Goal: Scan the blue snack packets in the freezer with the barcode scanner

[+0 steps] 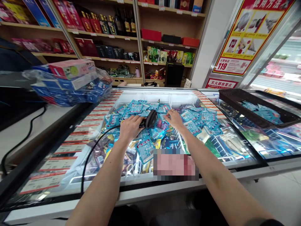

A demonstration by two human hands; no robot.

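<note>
My left hand (pixel 132 127) is wrapped round the handle of a black corded barcode scanner (pixel 152 118), its head pointing right. Beneath it, many blue snack packets (pixel 135 108) lie in a loose pile on the glass top of a chest freezer (pixel 138 198). To the right of the scanner, my right hand (pixel 175 120) has its fingers curled together low over the packets; what they pinch, if anything, is too small to make out. More blue packets (pixel 191 128) are spread beside my right wrist. One packet (pixel 145 150) lies nearer to me, between my forearms.
Plastic-wrapped boxes (pixel 72 83) stand at the left. The scanner's cable (pixel 87 160) crosses the glass beside my left arm. A dark brown tray (pixel 249 94) holding blue packets rests at the right. Price labels (pixel 55 160) line the left side; stocked shelves (pixel 105 34) stand behind.
</note>
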